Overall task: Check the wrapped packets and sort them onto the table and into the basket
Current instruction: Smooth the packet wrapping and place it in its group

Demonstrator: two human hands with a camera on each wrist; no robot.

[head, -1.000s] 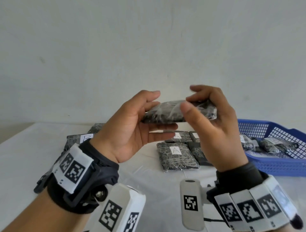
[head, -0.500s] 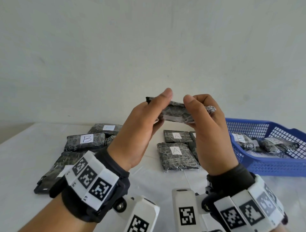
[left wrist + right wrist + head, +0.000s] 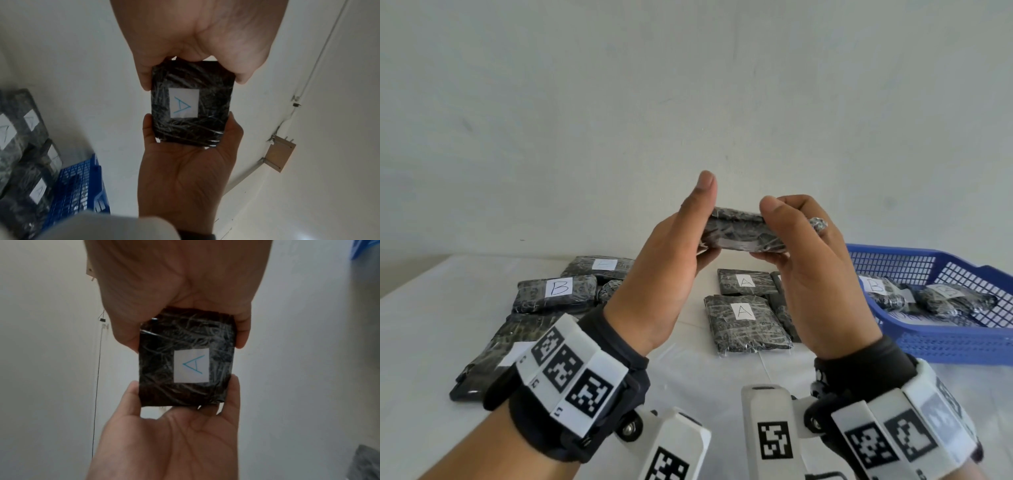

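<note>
Both hands hold one black wrapped packet [image 3: 739, 231] level in the air above the table [image 3: 431, 342]. My left hand [image 3: 702, 226] grips its left end, thumb up on the near side. My right hand [image 3: 791, 222] grips the right end, fingers curled over the top. The packet's underside carries a white label with a blue "A" [image 3: 184, 103], which also shows in the right wrist view as the label [image 3: 191, 365]. Two "A" packets [image 3: 744, 322] lie on the table below. The blue basket [image 3: 945, 346] at the right holds packets marked "B" [image 3: 880, 291].
A pile of wrapped packets [image 3: 556, 293] lies at the left of the table, one marked "B". A plain wall rises right behind the table. White cloth shows between the left pile and the "A" packets.
The hands have turned the packet so its label faces down. My left hand rolled over, from palm showing to thumb up, and now grips the packet's end.
</note>
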